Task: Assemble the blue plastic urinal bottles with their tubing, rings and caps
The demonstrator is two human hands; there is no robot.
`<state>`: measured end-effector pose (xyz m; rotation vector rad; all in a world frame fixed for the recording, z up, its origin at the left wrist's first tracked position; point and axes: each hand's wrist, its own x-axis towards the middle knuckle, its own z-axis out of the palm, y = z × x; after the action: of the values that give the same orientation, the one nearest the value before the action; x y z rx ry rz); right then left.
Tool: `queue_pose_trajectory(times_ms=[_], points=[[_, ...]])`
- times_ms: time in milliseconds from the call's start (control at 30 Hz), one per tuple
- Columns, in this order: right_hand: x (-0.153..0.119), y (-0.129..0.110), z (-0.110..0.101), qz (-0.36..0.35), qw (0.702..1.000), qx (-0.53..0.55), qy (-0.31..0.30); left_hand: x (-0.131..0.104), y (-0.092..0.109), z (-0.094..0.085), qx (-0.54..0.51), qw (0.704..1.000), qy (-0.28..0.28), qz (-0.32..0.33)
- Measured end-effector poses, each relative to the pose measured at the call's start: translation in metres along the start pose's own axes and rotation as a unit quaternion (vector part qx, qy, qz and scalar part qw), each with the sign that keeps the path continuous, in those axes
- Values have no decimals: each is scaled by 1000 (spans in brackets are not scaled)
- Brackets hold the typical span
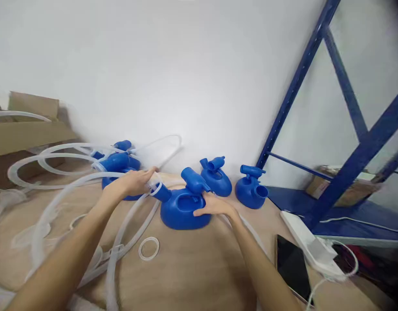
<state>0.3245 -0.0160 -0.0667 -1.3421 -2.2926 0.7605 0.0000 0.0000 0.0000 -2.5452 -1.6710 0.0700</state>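
A blue plastic bottle (pixel 186 211) with a smaller blue part (pixel 194 180) on top stands near the middle of the table. My right hand (pixel 213 204) is wrapped round its right side, thumb on the front. At its open neck on the left is my left hand (pixel 139 181), fingers closed on a clear ring (pixel 156 188) that sits at the mouth. Translucent tubing (pixel 121 237) runs beneath and beside my left arm. A loose white ring (pixel 149 249) lies on the table in front of the bottle.
Two blue bottles (pixel 216 181) (pixel 251 192) stand behind and right; others (pixel 118 164) stand behind my left hand under coiled tubes (pixel 56 151). A cardboard box (pixel 30 134) is at left. A phone (pixel 292 268), a power strip (pixel 304 242) and a blue metal frame (pixel 296 86) are at right.
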Motion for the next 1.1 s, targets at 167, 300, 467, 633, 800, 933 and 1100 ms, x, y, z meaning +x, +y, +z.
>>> queue_pose_trajectory(times_ms=[167, 300, 467, 633, 800, 933, 1100], points=[[2, 4, 6, -3, 1000, 15, 0, -4, 2, 1, -98, 986, -112, 71], [6, 12, 9, -33, 999, 34, 21, 4, 8, 12, -151, 984, -80, 59], [12, 18, 11, -52, 994, 89, 42, 13, 15, 36, -158, 985, 24, 65], [14, 19, 15, -34, 990, 123, 63, 9, 18, 65, -234, 958, 139, 93], [13, 19, 12, -80, 984, 139, 80, 9, 23, 77, -261, 940, 187, 118], [11, 21, 7, -56, 988, 117, 83, 13, 23, 73, -242, 933, 197, 180], [14, 29, 8, -53, 988, 116, 86, 15, 23, 70, -243, 929, 200, 196]])
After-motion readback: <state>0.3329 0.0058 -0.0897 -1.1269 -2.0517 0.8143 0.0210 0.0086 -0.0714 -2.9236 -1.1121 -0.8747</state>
